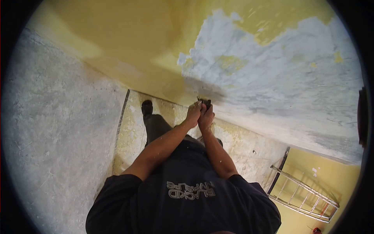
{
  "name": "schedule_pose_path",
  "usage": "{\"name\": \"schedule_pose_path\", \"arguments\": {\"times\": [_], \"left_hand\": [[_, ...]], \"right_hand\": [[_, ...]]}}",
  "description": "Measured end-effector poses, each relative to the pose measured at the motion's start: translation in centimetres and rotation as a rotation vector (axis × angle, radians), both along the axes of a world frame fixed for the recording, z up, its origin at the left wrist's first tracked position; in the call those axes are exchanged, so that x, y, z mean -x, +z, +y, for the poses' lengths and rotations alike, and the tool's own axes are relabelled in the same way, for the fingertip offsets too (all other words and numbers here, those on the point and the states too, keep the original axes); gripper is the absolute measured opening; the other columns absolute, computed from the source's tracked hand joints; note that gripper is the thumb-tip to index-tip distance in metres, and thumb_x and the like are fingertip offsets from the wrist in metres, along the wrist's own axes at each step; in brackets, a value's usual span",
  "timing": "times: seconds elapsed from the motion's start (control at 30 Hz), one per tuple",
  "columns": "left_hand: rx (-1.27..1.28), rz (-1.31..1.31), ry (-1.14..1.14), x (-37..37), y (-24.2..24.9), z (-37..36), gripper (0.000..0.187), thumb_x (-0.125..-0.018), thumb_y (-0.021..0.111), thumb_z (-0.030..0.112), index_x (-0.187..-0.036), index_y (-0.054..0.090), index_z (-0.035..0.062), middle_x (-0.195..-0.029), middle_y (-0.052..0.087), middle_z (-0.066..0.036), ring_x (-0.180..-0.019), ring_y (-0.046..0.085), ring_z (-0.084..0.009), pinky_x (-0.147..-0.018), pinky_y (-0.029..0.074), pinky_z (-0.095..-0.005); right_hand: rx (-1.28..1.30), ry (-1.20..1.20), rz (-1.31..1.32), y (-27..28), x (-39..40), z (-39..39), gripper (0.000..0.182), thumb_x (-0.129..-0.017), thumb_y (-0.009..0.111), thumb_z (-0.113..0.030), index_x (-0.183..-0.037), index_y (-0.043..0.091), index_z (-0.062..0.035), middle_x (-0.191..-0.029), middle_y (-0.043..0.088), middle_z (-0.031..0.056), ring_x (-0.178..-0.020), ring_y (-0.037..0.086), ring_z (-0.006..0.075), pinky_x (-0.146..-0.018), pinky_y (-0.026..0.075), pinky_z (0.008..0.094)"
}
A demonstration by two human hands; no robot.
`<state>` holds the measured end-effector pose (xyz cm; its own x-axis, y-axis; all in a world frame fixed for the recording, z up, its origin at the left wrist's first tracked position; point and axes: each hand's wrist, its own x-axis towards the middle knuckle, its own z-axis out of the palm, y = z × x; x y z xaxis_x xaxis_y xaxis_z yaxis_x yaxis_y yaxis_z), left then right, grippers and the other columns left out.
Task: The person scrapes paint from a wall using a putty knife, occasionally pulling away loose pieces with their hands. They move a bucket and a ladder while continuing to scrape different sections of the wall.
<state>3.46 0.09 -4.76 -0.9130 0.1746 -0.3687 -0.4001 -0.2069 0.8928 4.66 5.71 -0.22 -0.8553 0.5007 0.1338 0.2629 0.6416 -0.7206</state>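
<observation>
Both hands come together at the wall, around a small dark hand tool (207, 103) whose kind I cannot tell. My left hand (193, 113) is closed against its left side. Wrapped round its lower part is my right hand (206, 117). The tool's upper end is close to the wall (249, 78), near the lower edge of a patch where yellow paint (136, 35) gives way to bare whitish grey. Flecks of pale debris dot my forearms.
A pale, paint-flecked floor strip (249, 146) runs along the wall's foot. My left shoe (147, 106) stands on it. Grey wall (66, 117) lies to the left. At lower right, a metal ladder (306, 193) leans by a yellow surface, with a small red object (316, 231) below.
</observation>
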Motion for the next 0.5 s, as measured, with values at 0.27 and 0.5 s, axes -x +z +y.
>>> {"name": "schedule_pose_path", "arguments": {"times": [0.27,0.5], "left_hand": [[-0.336,-0.267,0.093,0.1,3.7,-0.8,0.015,-0.092,0.047,0.016,-0.098,0.055,0.0045,-0.099,0.057,-0.007,-0.09,0.056,-0.0166,-0.076,0.046,-0.0318],[-0.294,-0.307,0.134,-1.0,5.6,-1.4,0.024,-0.095,0.043,0.019,-0.098,0.057,0.0002,-0.094,0.059,-0.011,-0.087,0.056,-0.0183,-0.075,0.045,-0.0318]], "right_hand": [[0.052,-0.032,-0.073,0.5,-0.9,-0.1,0.027,-0.088,0.054,-0.029,-0.084,0.052,-0.0024,-0.066,0.06,0.0234,-0.065,0.059,0.0442,-0.052,0.044,0.0472],[0.009,0.025,0.039,0.7,-0.7,-0.4,0.024,-0.088,0.054,-0.027,-0.081,0.051,-0.004,-0.059,0.057,0.0221,-0.056,0.056,0.0438,-0.049,0.041,0.0506]]}}
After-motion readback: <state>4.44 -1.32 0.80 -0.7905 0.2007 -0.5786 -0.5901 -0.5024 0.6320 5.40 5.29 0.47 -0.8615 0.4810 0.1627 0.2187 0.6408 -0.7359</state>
